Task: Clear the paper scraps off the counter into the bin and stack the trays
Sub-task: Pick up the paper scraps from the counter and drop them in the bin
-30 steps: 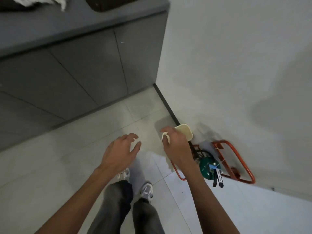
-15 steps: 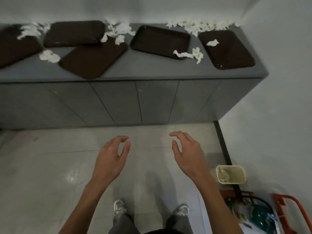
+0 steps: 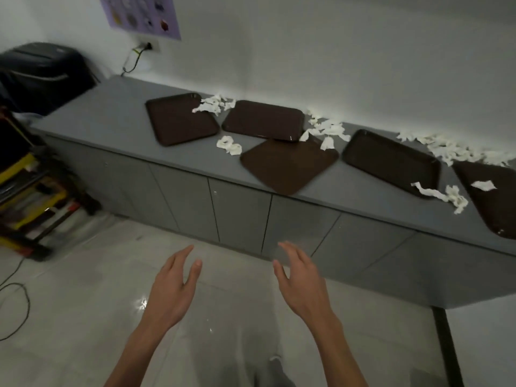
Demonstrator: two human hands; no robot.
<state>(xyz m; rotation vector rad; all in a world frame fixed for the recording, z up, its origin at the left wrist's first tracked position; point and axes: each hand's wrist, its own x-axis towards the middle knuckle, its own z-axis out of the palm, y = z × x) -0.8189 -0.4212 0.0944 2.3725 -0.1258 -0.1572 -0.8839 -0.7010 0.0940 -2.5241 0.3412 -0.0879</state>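
Low in the frame, the left hand (image 3: 173, 289) and right hand (image 3: 303, 286) hover spread and empty; beyond, on the grey counter (image 3: 117, 118), five brown trays (image 3: 181, 118) lie among paper scraps (image 3: 452, 148)

The dark brown trays (image 3: 181, 118) look like smooth, faintly glossy plastic, lying on a matt grey counter (image 3: 111, 113) among crumpled white paper scraps (image 3: 229, 145), above flat matt grey cabinet doors (image 3: 240, 216) and a pale, shiny tiled floor (image 3: 83, 289).
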